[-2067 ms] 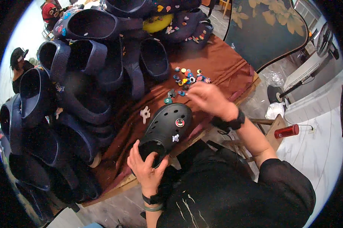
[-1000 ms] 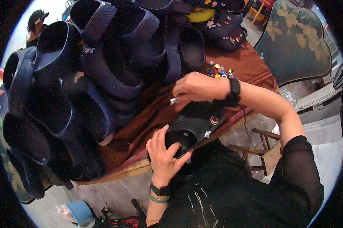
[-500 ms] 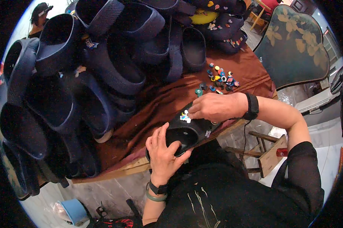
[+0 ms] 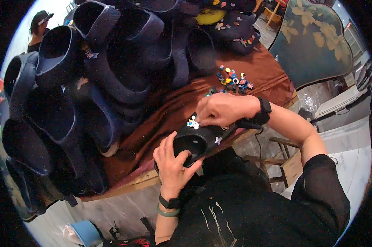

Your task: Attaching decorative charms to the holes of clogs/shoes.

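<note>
Both hands on black clog (image 4: 202,142): left hand (image 4: 173,164) grips heel, right hand (image 4: 221,110) atop

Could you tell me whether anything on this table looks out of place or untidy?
Only mildly: the small colourful charms lie loosely scattered on the brown cloth, not in any container. The dark clogs are heaped unevenly. Nothing looks damaged.

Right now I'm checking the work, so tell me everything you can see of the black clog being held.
The black clog looks like moulded foam, lying at the near edge of the brown cloth with its heel opening toward the person. The left hand grips the heel rim, thumb across the opening. The right hand covers the toe and presses a white charm onto the top. Another small charm shows on its side.
</note>
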`<state>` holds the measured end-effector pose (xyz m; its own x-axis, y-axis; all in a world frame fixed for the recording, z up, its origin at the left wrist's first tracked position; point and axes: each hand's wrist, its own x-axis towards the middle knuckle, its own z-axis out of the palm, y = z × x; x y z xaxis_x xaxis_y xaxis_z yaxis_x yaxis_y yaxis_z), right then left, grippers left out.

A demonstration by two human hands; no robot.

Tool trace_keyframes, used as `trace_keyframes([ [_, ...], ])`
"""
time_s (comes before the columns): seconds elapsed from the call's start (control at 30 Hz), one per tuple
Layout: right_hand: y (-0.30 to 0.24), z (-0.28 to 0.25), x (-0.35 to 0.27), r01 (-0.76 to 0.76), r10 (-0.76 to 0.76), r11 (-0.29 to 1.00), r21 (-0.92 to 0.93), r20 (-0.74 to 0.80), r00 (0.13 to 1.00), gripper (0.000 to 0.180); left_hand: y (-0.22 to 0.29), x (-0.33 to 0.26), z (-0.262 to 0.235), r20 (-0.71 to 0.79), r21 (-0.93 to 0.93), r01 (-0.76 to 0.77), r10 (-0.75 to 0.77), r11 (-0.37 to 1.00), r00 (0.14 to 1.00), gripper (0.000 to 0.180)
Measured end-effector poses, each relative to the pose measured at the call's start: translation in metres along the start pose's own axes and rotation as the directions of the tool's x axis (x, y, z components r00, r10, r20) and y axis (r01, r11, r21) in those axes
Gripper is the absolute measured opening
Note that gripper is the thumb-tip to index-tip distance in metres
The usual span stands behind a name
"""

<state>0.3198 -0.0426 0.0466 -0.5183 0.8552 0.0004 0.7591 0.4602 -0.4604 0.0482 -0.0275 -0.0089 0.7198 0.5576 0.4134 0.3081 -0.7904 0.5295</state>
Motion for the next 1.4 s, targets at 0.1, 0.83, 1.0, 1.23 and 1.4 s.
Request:
trace_keyframes([
  [0.1, 0.014, 0.008, 0.002, -0.140, 0.173, 0.942, 0.303, -0.085, 0.981, 0.022, 0.001, 0.001, 0.001, 0.004, 0.009, -0.020, 0.020, 1.000, 1.000, 0.034],
  [0.83, 0.080, 0.048, -0.150, -0.496, 0.502, 0.846, 0.197, -0.608, 0.615, 0.017, 0.004, 0.001, 0.004, 0.001, 0.032, 0.018, -0.018, 0.999, 1.000, 0.033],
  [1.0, 0.079, 0.067, -0.115, -0.475, 0.449, 0.871, 0.126, -0.597, 0.665, 0.018, 0.003, -0.001, 0.005, -0.011, 0.017, 0.011, -0.011, 1.000, 1.000, 0.033],
  [1.23, 0.037, 0.046, -0.085, -0.216, 0.268, 0.962, 0.167, -0.727, 0.632, 0.011, 0.004, 0.000, 0.004, -0.007, 0.013, 0.018, -0.018, 1.000, 1.000, 0.034],
  [1.4, 0.010, 0.047, -0.062, -0.167, 0.152, 0.985, 0.043, -0.675, 0.722, 0.013, 0.003, -0.001, 0.003, -0.014, 0.017, 0.003, -0.002, 1.000, 1.000, 0.033],
])
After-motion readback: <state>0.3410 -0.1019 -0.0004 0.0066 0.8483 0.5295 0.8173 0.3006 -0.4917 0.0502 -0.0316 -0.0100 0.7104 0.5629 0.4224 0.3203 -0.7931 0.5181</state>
